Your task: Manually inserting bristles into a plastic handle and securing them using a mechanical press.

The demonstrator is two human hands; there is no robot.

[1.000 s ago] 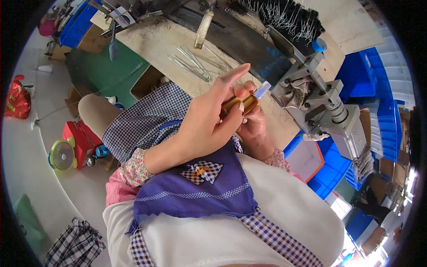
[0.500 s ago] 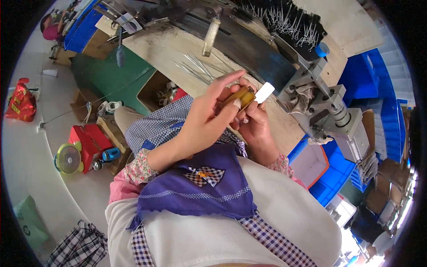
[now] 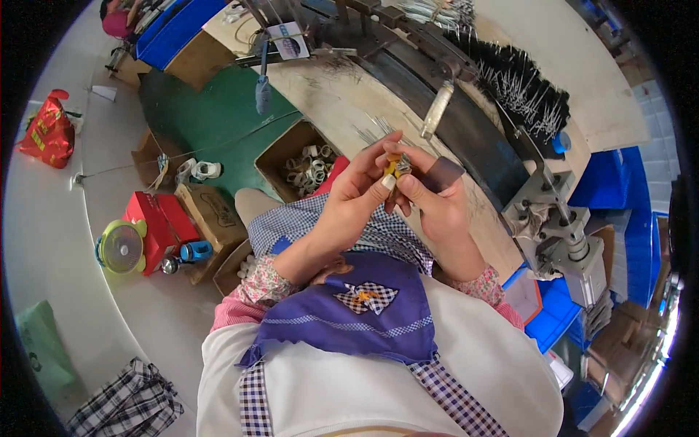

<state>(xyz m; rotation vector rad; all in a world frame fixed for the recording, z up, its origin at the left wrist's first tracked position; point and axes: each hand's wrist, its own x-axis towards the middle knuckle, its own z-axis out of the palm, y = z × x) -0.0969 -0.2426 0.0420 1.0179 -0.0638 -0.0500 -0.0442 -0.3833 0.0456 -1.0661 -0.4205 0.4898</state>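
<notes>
Head camera shows the left hand [image 3: 351, 198] with its fingers [image 3: 378, 189] pinching a small amber-yellow piece [image 3: 393, 163], thumb laid along its near side. Facing it, the right hand [image 3: 448, 213] has thumb and forefinger closed on the same piece, around a silvery bit [image 3: 404, 167] at its right end; how the two join is too small to tell. A dark flat piece [image 3: 443, 175] sticks out to the right, against the right hand's fingers.

Just beyond the fingertips, thin metal rods [image 3: 373, 130] lie on the pale desk [image 3: 320, 98]. Farther out and to the right, a lever's pale handle [image 3: 437, 111] hangs over a dark metal plate [image 3: 502, 164], with black brushes [image 3: 535, 98] on wire stems behind. Well right of the fingers stands a metal clamping device [image 3: 564, 233], with blue bins [image 3: 619, 178] past it. Left of the fingers, a cardboard box [image 3: 271, 149] holds whitish ring-shaped parts [image 3: 312, 166]. Nearer the body, checked cloth [image 3: 313, 222] covers the lap below a purple bib [image 3: 313, 302].
</notes>
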